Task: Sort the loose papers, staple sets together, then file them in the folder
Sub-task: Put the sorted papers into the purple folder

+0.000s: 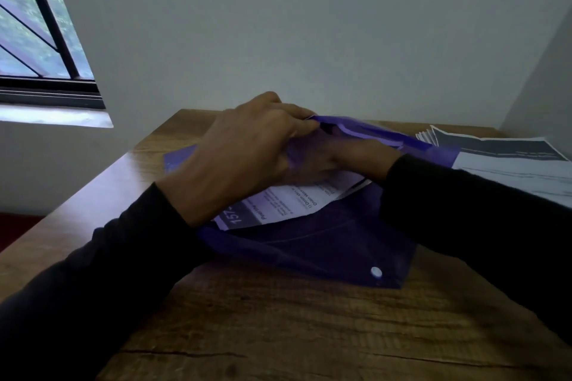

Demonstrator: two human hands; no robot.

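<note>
On the wooden table [278,334] lies a translucent purple folder [325,244], its flap folded toward the person with a white snap button [376,272] near the flap's corner. Printed papers [288,204] sit partly inside its mouth, their lower edge showing just below both hands. At the folder's raised upper edge, the left hand [244,148] pinches the purple plastic between curled fingers and thumb, lifting the top layer open. Just right of those fingertips, the right hand [334,158] reaches inside the pocket, seen only dimly through the purple sheet; whether its fingers grip the papers or lie flat on them cannot be told. Both arms wear dark sleeves [108,272]. Beyond the right wrist, well to the right, a stack of loose printed papers [510,164] rests on the table. Far left of the hands, a barred window [34,25] is set in the pale wall.
</note>
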